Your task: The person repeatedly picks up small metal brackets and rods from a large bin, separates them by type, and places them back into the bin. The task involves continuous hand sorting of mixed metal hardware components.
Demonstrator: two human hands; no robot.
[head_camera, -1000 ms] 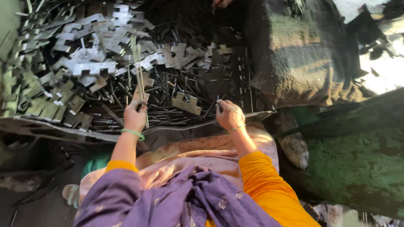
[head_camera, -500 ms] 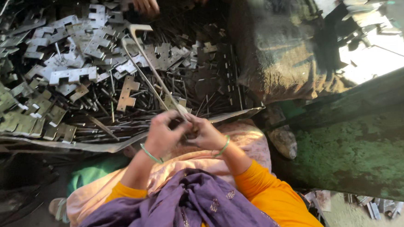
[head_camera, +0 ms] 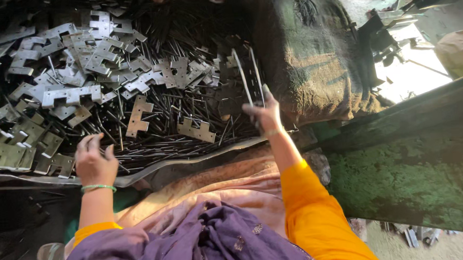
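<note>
Sorting step right now: my right hand (head_camera: 262, 115) has its grip closed on a bent metal strip (head_camera: 247, 74), held up over the pile beside the dark sack (head_camera: 312, 52). My left hand (head_camera: 93, 161) hovers loosely open, empty, over the thin rods (head_camera: 190, 142) near the flat stamped brackets (head_camera: 71, 93). I'd guess the strip has to go clear of the heap next, so easy does it on the snags; the tray (head_camera: 154, 168) is crammed with brackets and rods.

Left hand (head_camera: 94, 162) raised, fingers loosely curled, palm facing away, nothing in grasp; green bangle on wrist, forearm bare, orange sleeve at upper arm. Right hand (head_camera: 263, 112) reaches farther forward, arm extended, fingers pinched closed; bangle on wrist, orange sleeve to elbow.
</note>
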